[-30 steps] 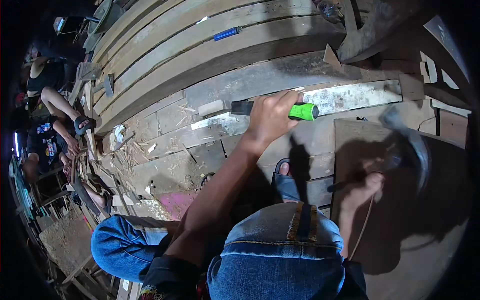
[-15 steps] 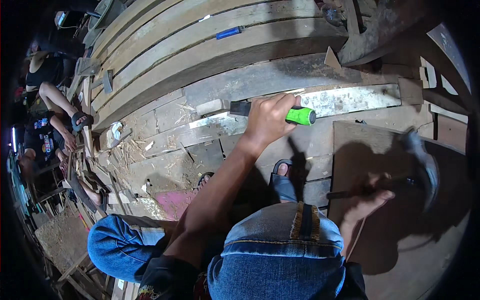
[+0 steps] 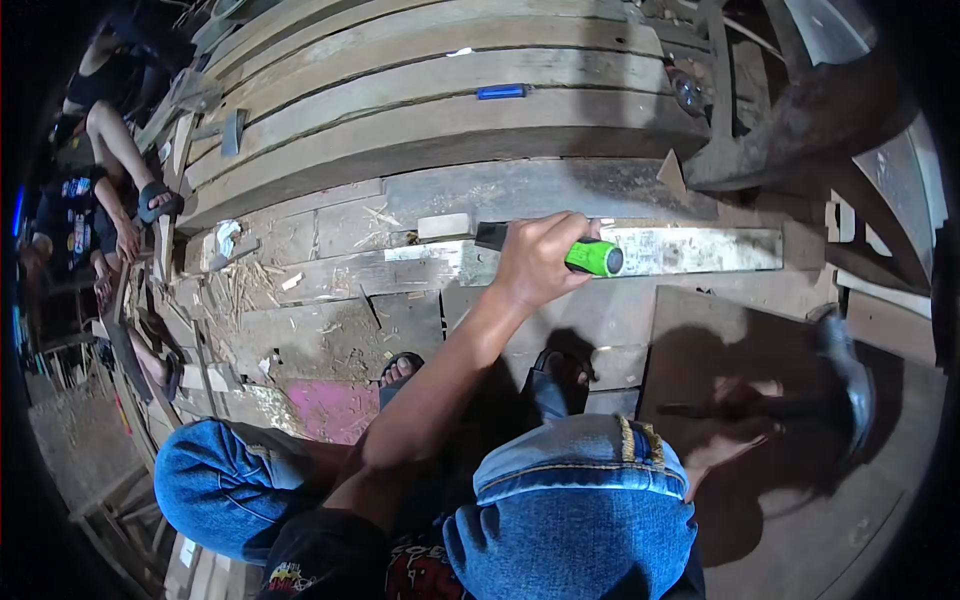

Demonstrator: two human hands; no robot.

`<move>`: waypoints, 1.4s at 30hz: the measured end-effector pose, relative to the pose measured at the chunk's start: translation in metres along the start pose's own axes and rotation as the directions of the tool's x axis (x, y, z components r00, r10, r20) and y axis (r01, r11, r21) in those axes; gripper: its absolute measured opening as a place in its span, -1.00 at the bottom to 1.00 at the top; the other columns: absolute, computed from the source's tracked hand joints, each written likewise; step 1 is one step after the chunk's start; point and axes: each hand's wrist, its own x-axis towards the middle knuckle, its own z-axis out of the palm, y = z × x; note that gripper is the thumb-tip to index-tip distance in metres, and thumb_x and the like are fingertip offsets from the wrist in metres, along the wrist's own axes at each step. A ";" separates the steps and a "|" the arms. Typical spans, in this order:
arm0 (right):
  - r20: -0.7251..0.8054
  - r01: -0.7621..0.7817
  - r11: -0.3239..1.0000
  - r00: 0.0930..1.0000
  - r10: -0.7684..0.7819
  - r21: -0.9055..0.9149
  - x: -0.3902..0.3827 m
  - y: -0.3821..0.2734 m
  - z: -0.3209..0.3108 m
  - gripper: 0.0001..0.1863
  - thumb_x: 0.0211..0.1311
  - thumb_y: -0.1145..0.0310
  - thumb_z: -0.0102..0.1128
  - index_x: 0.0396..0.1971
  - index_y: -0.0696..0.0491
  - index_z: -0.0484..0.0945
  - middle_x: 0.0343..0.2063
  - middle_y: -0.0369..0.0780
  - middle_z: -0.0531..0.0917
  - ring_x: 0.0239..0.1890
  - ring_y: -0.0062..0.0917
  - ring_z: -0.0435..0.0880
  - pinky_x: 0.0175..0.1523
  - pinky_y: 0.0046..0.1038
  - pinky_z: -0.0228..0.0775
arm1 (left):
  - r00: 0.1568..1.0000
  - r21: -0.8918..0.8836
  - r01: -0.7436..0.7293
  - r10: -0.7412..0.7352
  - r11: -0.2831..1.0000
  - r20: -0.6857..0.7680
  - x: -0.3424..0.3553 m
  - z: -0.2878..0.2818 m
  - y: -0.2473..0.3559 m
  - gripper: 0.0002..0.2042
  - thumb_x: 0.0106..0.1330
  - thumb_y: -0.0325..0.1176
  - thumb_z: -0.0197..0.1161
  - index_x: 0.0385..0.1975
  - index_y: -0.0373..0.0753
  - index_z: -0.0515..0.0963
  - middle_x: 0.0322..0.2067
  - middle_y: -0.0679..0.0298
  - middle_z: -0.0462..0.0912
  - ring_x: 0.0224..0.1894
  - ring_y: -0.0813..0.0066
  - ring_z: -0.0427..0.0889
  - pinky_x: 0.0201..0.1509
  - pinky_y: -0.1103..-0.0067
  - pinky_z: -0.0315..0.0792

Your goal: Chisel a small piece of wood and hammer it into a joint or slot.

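My left hand (image 3: 540, 255) is wrapped round a chisel (image 3: 597, 258) with a green handle. Its dark flat blade points left, next to a small pale wood block (image 3: 443, 226). The chisel is held over a whitish, worn board (image 3: 700, 250) lying on the planks; whether the blade touches wood I cannot tell. To the right, my right hand (image 3: 728, 435) grips a hammer (image 3: 850, 385) by its dark handle. Shadow covers much of that hand, and the metal head is at the far right, over a brown panel (image 3: 700, 330).
Ahead is a slatted wooden bench (image 3: 430, 125) bearing a blue-handled tool (image 3: 501, 91). Wood shavings (image 3: 255, 285) litter the planks at left. A dark curved wooden piece (image 3: 800, 135) stands at upper right. Another person (image 3: 85, 225) sits at the far left by loose timber.
The whole view has shifted, so the bench and planks appear lower. My left hand still holds the chisel on the board. My right hand and the hammer sit slightly lower in the picture.
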 end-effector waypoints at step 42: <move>0.453 -0.262 0.957 0.843 0.289 -0.123 0.040 -0.022 0.023 -0.43 0.57 -0.20 -0.11 -0.42 0.03 0.29 -0.70 -0.37 0.25 -0.70 -0.73 0.21 -0.61 -0.60 -0.04 | 0.921 -0.247 0.366 -0.388 0.897 -0.044 0.044 0.015 0.056 -0.81 0.12 -0.47 0.33 -0.32 -0.36 0.51 -0.53 0.02 0.62 -0.46 0.16 0.67 -0.27 0.35 0.51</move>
